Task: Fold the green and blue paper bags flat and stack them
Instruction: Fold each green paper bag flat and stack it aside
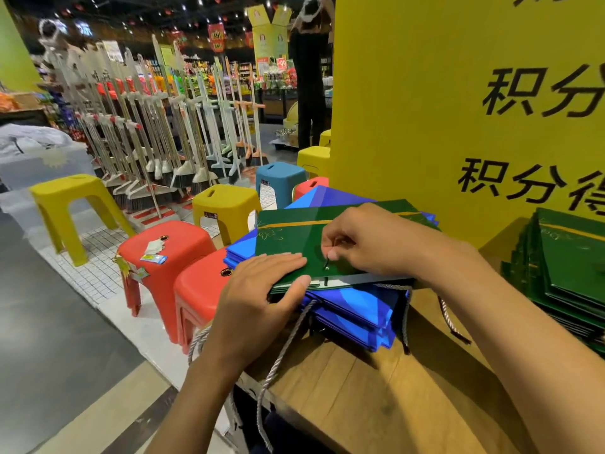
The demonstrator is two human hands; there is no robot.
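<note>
Now | left fingers flat on green bag | right fingers pinch cord

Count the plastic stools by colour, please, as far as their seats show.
Yellow stools: 3, perhaps a fourth half hidden by the yellow sign
Red stools: 3
Blue stool: 1
Total: 7 for certain

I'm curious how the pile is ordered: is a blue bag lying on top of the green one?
No, the green bag lies on top, with the blue bags stacked underneath it.
</note>
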